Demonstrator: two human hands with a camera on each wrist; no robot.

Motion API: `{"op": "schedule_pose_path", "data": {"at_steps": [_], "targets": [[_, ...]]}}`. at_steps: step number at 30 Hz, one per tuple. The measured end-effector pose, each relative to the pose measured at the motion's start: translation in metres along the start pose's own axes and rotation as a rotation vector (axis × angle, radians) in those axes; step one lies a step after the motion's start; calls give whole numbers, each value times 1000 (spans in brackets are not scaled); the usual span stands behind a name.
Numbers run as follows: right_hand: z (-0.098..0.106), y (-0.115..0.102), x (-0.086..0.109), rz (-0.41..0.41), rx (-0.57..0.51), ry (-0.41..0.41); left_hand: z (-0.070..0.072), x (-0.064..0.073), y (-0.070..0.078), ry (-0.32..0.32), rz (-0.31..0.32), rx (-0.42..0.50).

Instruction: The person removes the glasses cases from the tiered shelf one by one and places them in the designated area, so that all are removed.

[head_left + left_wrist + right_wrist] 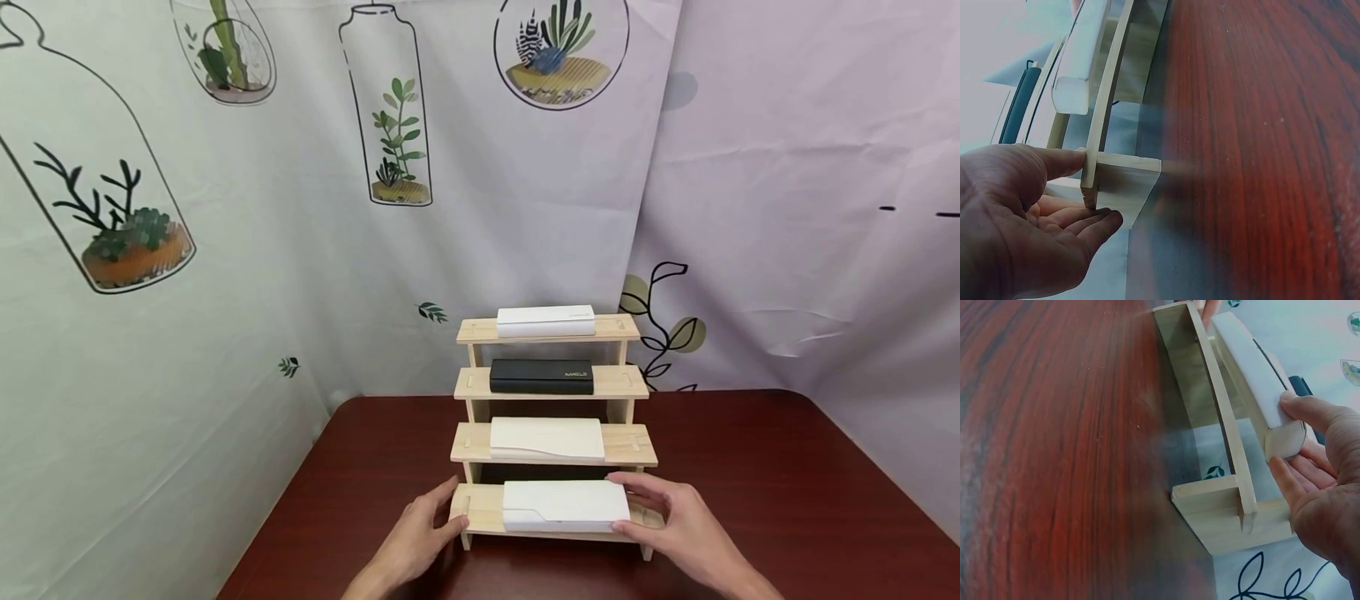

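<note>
A pale wooden tiered rack (pixel 480 508) stands on the table, with one case lying on each step. My left hand (pixel 420 533) grips the left end of the bottom step; in the left wrist view, the thumb is on one face of the board and the fingers curl round its end. With my right hand (pixel 682 521) I hold the right end of a white glasses case (pixel 566 504) on that bottom step. In the right wrist view the thumb presses one side of the white case (pixel 1250 375) and the fingers lie against the other.
Above sit a cream case (pixel 547 437), a black case (pixel 542 377) with gold lettering and a smaller white case (pixel 546 321) on the top step. The dark red table (pixel 757 467) ends at a plant-printed curtain (pixel 300 208) behind and at the sides.
</note>
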State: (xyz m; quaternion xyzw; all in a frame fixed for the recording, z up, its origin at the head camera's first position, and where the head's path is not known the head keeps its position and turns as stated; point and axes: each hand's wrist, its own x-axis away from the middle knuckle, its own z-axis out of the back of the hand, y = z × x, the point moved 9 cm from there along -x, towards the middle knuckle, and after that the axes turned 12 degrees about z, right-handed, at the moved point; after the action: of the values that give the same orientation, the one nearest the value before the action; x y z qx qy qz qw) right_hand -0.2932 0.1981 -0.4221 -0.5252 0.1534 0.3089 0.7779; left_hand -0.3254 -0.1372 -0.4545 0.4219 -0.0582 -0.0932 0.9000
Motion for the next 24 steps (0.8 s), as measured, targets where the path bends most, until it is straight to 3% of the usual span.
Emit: {"op": "schedule_pose_path", "data": {"at_steps": [9, 17, 24], "targets": [[18, -12, 6, 123, 82, 30, 0, 0, 2, -1, -9, 13], [44, -13, 10, 53, 123, 57, 0, 1, 1, -4, 0, 12], [63, -16, 16, 41, 122, 83, 0, 1, 1, 3, -4, 13]]}}
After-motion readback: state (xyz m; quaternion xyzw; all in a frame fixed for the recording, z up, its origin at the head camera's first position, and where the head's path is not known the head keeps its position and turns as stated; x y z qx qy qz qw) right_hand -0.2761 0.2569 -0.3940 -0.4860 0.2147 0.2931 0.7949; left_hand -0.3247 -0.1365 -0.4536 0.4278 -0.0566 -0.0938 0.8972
